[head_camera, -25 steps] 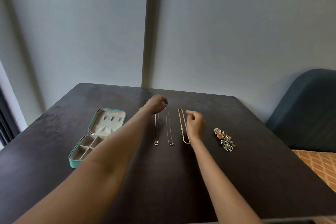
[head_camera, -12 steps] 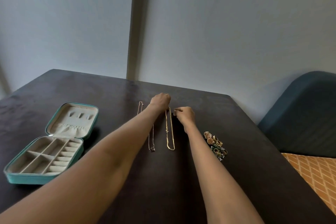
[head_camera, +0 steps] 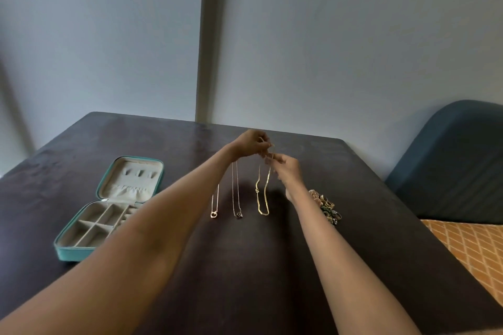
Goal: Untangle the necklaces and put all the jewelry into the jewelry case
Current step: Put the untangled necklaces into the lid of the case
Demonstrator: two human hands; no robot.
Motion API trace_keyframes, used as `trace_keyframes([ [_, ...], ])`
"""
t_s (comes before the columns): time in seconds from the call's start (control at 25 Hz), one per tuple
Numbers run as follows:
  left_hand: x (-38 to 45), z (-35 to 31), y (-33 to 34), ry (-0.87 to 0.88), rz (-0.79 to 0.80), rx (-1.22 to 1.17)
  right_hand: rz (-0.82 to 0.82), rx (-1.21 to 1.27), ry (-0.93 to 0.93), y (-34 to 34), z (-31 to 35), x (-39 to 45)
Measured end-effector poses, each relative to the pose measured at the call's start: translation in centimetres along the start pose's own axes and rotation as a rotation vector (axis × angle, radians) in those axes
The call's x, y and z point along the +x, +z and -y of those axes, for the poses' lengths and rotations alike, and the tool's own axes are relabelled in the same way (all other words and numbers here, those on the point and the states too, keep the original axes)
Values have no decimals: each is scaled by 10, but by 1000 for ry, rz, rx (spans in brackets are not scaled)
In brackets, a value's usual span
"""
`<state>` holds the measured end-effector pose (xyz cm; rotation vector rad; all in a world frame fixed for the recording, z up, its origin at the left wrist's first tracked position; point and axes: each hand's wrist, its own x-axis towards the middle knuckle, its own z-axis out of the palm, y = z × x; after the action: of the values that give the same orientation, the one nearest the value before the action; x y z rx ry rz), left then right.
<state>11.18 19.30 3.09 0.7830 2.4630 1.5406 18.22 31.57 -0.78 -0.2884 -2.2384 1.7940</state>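
Three necklaces lie side by side on the dark table [head_camera: 245, 266]. A thick gold chain [head_camera: 263, 200] is on the right, a thin chain with a dark pendant [head_camera: 238, 214] in the middle, and a thin chain with a ring pendant [head_camera: 214, 213] on the left. My left hand [head_camera: 250, 143] and my right hand [head_camera: 285, 168] meet at the far end of the gold chain, and both pinch its top, lifting it. A teal jewelry case [head_camera: 109, 207] lies open at the left, its compartments bare.
A heap of rings and earrings [head_camera: 325, 205] lies just right of my right forearm. A blue upholstered chair [head_camera: 457, 160] stands past the table's right edge, above an orange patterned floor [head_camera: 473, 247]. A grey wall rises behind the table.
My hands have come together at the top of the gold chain and raised that end. The view has shifted, so the case now appears nearer the centre.
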Motion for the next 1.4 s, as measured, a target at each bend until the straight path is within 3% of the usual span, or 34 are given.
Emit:
trace_keyframes([
  [0.16,-30,-31,-15,-8,109,-156,95,81,-70,-19,35,-30],
  [0.32,-65,-60,-44,-31,293,-380,-5,169,-175,-32,77,-57],
  [0.44,-90,-77,-52,-44,336,-478,-65,166,-227,-31,104,-66],
  [0.6,-112,-92,-62,16,155,-910,-7,311,-129,-14,114,-80],
  [0.76,-115,-86,-66,96,-85,-1247,178,123,-133,6,99,-95],
  [0.84,-116,-77,-63,117,-125,-1201,250,-16,-171,16,97,-100],
  [0.92,-118,-69,-58,94,-159,-972,301,-155,-210,23,104,-103],
  [1.04,-125,-66,-54,4,-146,-620,249,-266,-246,23,119,-104],
  [1.16,-130,-69,-57,-45,5,-487,160,-159,-238,11,129,-105],
  [1.4,-138,-80,-58,-115,234,-491,44,194,-125,0,115,-98],
])
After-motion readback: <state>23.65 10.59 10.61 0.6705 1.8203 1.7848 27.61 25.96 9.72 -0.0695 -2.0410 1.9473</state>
